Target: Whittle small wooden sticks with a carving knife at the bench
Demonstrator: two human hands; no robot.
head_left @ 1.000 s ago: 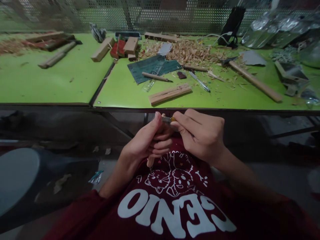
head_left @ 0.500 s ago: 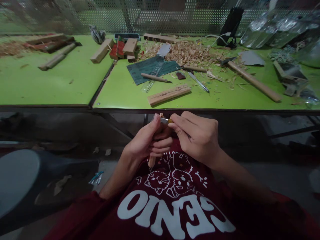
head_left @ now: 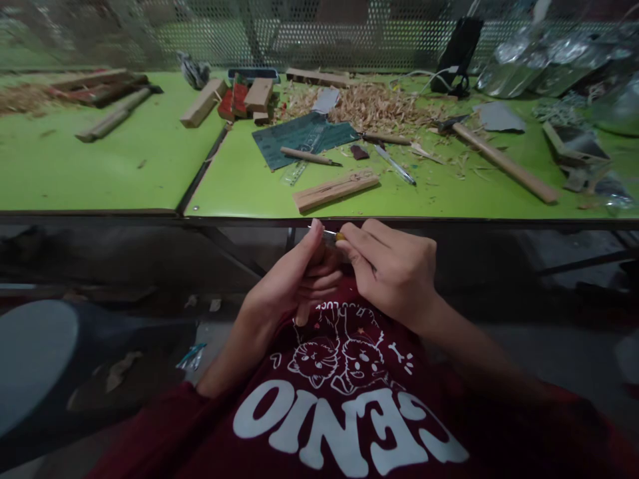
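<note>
Glossy lime-green tabletop [head_left: 239, 186] spans the dim background. Closed fingertips of the right hand [head_left: 394, 266] pinch a small yellow-handled metal blade [head_left: 331, 233]; the left hand [head_left: 287, 273] curls tightly round a slim tan wooden stick [head_left: 301, 315], thumb raised at the blade, probably to steady it, though their exact contact is too small to tell. Beyond, a tan rectangular wooden block [head_left: 335, 191] lies near the edge, presumably for easy reach; curled pale wood shavings [head_left: 379, 106] heap farther back.

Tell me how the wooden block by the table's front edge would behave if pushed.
The wooden block would likely stay stiff, as it looks thick and solid. It would probably slide rather than roll, given its flat faces. It might drop if pushed past the nearby front edge of the green table.
</note>
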